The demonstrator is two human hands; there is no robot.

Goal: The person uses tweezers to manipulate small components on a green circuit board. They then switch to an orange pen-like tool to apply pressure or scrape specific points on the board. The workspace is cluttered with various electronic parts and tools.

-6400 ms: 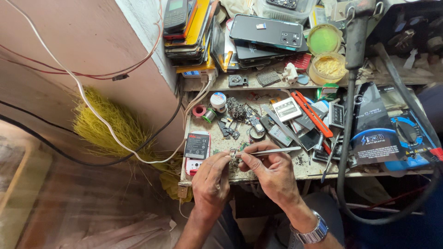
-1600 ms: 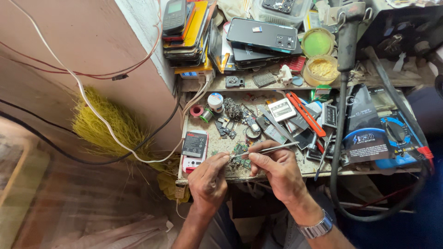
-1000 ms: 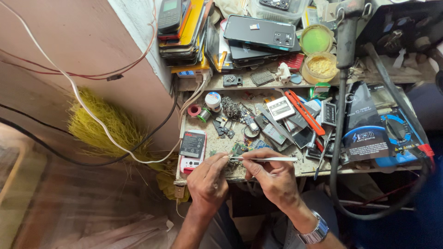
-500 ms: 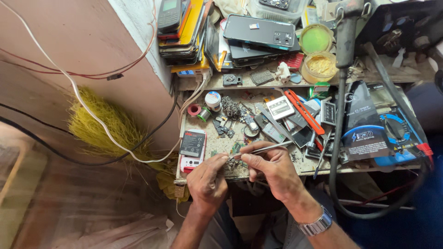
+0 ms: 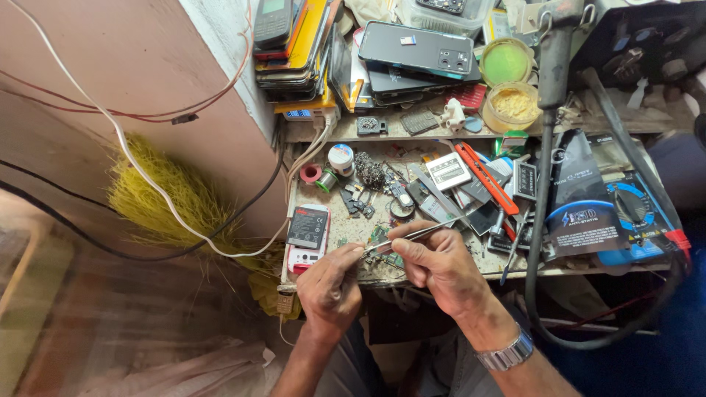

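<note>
Mostly cluttered workbench (image 5: 346, 234), stacked phones (image 5: 415, 51) (possibly shelved), pinkish wall (image 5: 110, 73).

Silver tweezers (image 5: 412, 235); green circuit board (image 5: 381, 237); black battery (image 5: 307, 226) on a white-and-red phone (image 5: 301, 257); long red strip (image 5: 485, 176) mid-surface; green-filled tub (image 5: 505, 62) and yellow-filled tub (image 5: 512, 105) at the far edge; yellow broom bristles (image 5: 173, 195); silver watch (image 5: 504, 355).

Thin metal tweezers (image 5: 412, 234) pinched in right hand (image 5: 441, 261), lying near-horizontal with tips pointing left at a small green circuit board (image 5: 382, 240) at the worktop's front edge, left hand (image 5: 332, 283) touching it.
</note>
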